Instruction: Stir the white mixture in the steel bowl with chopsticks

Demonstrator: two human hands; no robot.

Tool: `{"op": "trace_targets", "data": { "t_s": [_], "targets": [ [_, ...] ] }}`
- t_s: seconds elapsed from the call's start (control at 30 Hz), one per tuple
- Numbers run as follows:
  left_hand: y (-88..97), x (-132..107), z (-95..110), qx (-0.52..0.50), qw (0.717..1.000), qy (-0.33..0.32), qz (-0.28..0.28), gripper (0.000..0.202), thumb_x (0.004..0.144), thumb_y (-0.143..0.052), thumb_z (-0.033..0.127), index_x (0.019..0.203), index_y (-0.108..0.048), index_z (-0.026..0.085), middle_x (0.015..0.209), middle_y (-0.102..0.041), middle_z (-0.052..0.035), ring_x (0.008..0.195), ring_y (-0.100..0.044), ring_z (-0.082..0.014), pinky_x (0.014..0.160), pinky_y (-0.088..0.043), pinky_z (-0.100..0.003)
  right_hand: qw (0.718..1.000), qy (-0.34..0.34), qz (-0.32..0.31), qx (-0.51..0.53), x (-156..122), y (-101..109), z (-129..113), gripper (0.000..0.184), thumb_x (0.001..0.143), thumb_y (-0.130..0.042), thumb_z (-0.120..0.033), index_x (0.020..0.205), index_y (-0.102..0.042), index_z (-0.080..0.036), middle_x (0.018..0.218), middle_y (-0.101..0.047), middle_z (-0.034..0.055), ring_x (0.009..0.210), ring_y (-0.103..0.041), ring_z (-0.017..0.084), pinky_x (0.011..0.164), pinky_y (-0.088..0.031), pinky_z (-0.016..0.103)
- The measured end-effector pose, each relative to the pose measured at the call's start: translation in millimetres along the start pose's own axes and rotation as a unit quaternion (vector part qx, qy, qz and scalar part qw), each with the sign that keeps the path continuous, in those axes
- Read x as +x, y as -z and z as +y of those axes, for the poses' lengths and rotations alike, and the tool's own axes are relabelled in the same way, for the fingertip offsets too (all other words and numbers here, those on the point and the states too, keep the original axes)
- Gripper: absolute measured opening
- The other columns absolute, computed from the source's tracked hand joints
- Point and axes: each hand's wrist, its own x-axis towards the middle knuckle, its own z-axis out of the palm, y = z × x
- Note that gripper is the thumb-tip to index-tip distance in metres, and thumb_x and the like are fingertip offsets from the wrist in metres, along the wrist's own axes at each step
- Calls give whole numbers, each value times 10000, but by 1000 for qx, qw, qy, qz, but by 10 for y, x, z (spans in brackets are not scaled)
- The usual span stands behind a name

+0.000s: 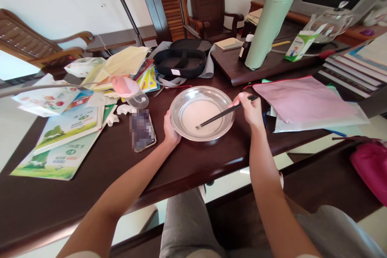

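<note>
A shallow metal bowl point(223, 127) stands on the dark wooden table, with a smooth whitish mixture point(199, 113) spread over its bottom. My left hand point(171, 128) grips the bowl's left side, its fingers partly hidden behind the rim. In my right hand point(249, 108), to the right of the bowl, is a pair of black chopsticks point(222, 113). They slant down to the left over the rim, and their tips meet the whitish mixture near its middle.
Left of the bowl lie a phone point(142, 131), crumpled tissue point(112, 118) and booklets point(60, 157). Behind it sits an open black case point(181, 62). A pink zip pouch point(302, 98) is at right; a green thermos point(269, 28) stands on a raised board.
</note>
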Motion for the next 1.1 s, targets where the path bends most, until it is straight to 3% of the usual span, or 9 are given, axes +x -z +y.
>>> {"op": "trace_targets", "data": {
  "t_s": [0.1, 0.23, 0.3, 0.5, 0.7, 0.93, 1.1],
  "targets": [
    [3, 4, 3, 2, 1000, 0, -2, 327, 933, -860, 573, 926, -834, 247, 992, -900, -39, 1132, -856, -314, 1065, -657, -409, 1000, 1, -27, -14, -2, -25, -4, 689, 871, -834, -930, 661, -685, -291, 624, -761, 5, 709, -839, 277, 780, -722, 439],
    [3, 1, 13, 1, 1000, 2, 10, 315, 925, -870, 557, 882, -813, 250, 944, -882, -30, 1076, -851, -303, 1039, -656, -398, 996, 26, 85, 13, 38, 18, 39, 713, 915, -798, -920, 634, -616, -291, 563, -688, -14, 683, -840, 270, 801, -728, 440],
    [0, -3, 15, -1, 1000, 5, 10, 317, 927, -865, 557, 872, -809, 250, 940, -878, -33, 1083, -850, -310, 1037, -656, -405, 994, 26, 100, 25, 41, 37, 54, 722, 931, -782, -916, 616, -598, -293, 530, -649, -15, 667, -834, 269, 767, -720, 426],
    [-13, -4, 16, 4, 1000, -2, 6, 325, 924, -869, 566, 880, -805, 251, 947, -879, -33, 1093, -848, -307, 1046, -650, -402, 1000, 3, -27, -14, -2, -10, 11, 690, 883, -826, -927, 654, -685, -292, 615, -755, 11, 704, -838, 277, 762, -718, 435],
    [-32, -18, 22, -3, 1000, 1, 19, 290, 940, -843, 529, 861, -809, 252, 906, -877, -15, 967, -840, -266, 973, -669, -368, 996, 29, 79, 20, 40, 43, 57, 705, 939, -784, -912, 631, -630, -296, 565, -696, -7, 688, -847, 270, 787, -725, 433],
    [-24, -16, 16, 4, 1000, 1, 7, 311, 930, -851, 561, 896, -818, 254, 965, -894, -33, 1085, -856, -302, 1029, -666, -395, 1000, 8, -19, -13, -1, 0, 14, 688, 897, -831, -912, 655, -673, -287, 622, -759, 13, 721, -853, 281, 779, -716, 435],
    [-7, -10, 18, 12, 1000, 3, 12, 322, 938, -851, 568, 879, -804, 254, 933, -884, -22, 1061, -861, -293, 1011, -670, -384, 996, 25, 79, 10, 30, 25, 28, 705, 948, -772, -906, 640, -614, -292, 561, -677, -5, 726, -858, 278, 769, -721, 424]
  ]
}}
